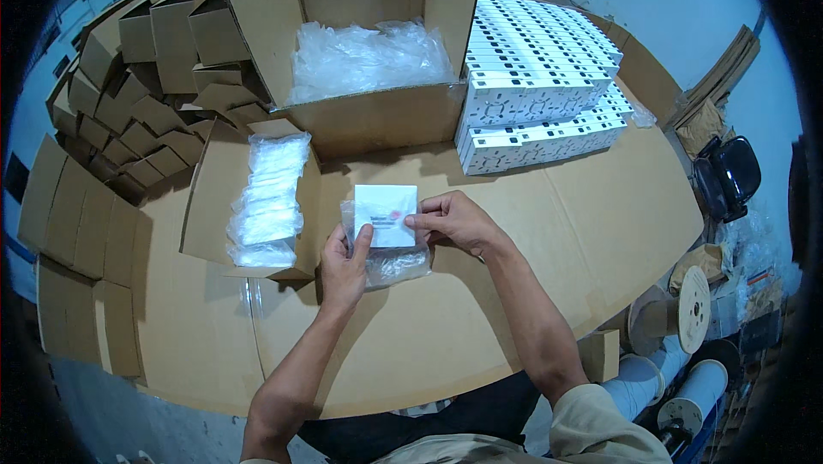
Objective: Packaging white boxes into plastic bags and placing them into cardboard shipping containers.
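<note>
Above the middle of the cardboard-covered table I hold a small square white box (386,205) with a printed label and a pink mark. Under and around it is a clear plastic bag (399,268), which hangs past the box's near edge. My left hand (345,268) grips the lower left side, its thumb on the front. On the right edge, my right hand (454,222) pinches the box between thumb and fingers. Whether the box lies inside the bag or on top of it I cannot tell. Left of my hands stands an open carton (204,207) filled with a row of plastic-wrapped packets (270,198).
A large open carton (377,125) with loose clear bags (373,61) stands at the back. Stacked white boxes (540,95) fill the back right. Many brown cartons (171,44) pile up at the left. Cable spools (693,310) and a black chair (727,177) are off the table's right side.
</note>
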Demonstrator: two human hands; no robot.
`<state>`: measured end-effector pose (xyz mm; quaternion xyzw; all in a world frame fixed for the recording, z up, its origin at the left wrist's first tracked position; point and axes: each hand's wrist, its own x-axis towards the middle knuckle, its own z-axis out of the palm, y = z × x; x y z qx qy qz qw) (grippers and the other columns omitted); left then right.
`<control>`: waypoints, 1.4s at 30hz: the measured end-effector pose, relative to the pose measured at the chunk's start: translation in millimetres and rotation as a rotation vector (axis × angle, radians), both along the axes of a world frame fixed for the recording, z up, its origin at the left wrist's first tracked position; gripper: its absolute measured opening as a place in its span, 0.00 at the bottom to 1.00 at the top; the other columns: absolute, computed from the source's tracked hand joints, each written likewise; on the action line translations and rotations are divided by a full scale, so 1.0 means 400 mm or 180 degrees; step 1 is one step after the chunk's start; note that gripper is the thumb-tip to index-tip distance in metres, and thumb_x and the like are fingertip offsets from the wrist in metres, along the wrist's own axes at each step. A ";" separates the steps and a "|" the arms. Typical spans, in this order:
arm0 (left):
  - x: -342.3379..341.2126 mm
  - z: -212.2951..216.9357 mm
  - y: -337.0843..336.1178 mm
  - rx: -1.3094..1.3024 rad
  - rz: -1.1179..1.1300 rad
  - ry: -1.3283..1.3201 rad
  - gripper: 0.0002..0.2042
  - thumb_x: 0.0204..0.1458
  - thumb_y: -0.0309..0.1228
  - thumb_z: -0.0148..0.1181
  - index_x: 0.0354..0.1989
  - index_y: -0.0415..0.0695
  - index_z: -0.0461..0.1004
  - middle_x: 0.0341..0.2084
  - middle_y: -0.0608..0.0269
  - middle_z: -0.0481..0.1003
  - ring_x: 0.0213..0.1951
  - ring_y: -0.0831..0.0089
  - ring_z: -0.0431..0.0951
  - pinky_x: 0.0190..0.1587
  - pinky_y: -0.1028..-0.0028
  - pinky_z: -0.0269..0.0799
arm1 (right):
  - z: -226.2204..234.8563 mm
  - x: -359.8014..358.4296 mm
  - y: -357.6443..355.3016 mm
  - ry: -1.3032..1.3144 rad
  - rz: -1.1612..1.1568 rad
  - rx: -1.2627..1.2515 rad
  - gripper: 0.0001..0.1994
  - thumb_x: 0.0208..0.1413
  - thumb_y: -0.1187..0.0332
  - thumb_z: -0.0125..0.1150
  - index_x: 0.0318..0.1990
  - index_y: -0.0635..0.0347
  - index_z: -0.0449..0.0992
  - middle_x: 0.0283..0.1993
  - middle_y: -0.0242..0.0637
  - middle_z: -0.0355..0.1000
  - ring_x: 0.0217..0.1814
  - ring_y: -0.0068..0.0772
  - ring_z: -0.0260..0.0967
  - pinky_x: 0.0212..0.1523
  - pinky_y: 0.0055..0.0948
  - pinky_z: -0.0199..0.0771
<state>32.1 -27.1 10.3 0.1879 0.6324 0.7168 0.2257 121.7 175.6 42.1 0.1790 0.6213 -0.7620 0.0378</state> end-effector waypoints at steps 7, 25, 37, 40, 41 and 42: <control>-0.002 -0.006 0.000 0.0017 -0.0007 0.0205 0.13 0.66 0.33 0.58 0.50 0.36 0.74 0.40 0.61 0.79 0.42 0.78 0.77 0.48 0.74 0.71 | 0.005 -0.004 -0.011 0.0164 -0.0195 0.0069 0.11 0.58 0.65 0.70 0.39 0.65 0.82 0.25 0.24 0.73 0.24 0.14 0.64 0.26 0.18 0.66; -0.001 0.009 -0.003 0.0125 0.0326 0.0314 0.14 0.68 0.37 0.53 0.42 0.36 0.77 0.33 0.70 0.76 0.37 0.83 0.72 0.41 0.79 0.69 | 0.018 0.008 -0.013 0.0544 -0.0363 0.0639 0.14 0.62 0.63 0.66 0.47 0.63 0.84 0.35 0.32 0.81 0.35 0.19 0.73 0.37 0.24 0.74; -0.028 0.045 0.020 0.0700 0.0215 0.0357 0.17 0.70 0.36 0.49 0.46 0.35 0.80 0.40 0.65 0.80 0.44 0.78 0.76 0.51 0.76 0.70 | 0.046 0.010 -0.013 0.1151 -0.0517 0.0633 0.14 0.65 0.63 0.62 0.50 0.64 0.82 0.44 0.37 0.82 0.45 0.24 0.75 0.52 0.28 0.74; -0.043 0.040 0.035 0.0761 0.0200 0.0375 0.17 0.70 0.37 0.48 0.46 0.36 0.80 0.41 0.64 0.81 0.45 0.77 0.76 0.53 0.75 0.69 | 0.037 0.005 -0.008 0.1127 -0.0552 0.0647 0.15 0.66 0.63 0.61 0.51 0.64 0.82 0.45 0.37 0.82 0.47 0.24 0.74 0.54 0.29 0.73; -0.047 0.039 0.042 0.0770 0.0167 0.0389 0.17 0.70 0.37 0.48 0.46 0.36 0.80 0.41 0.63 0.81 0.46 0.76 0.76 0.54 0.74 0.69 | 0.031 0.003 -0.006 0.1129 -0.0555 0.0655 0.15 0.66 0.63 0.61 0.51 0.64 0.82 0.45 0.37 0.82 0.47 0.24 0.74 0.54 0.29 0.73; -0.049 0.033 0.047 0.0778 0.0163 0.0390 0.17 0.70 0.37 0.48 0.46 0.36 0.80 0.41 0.63 0.81 0.46 0.76 0.76 0.54 0.74 0.69 | 0.025 0.002 -0.007 0.1196 -0.0636 0.0598 0.15 0.66 0.63 0.61 0.51 0.64 0.82 0.46 0.37 0.82 0.48 0.23 0.74 0.54 0.28 0.73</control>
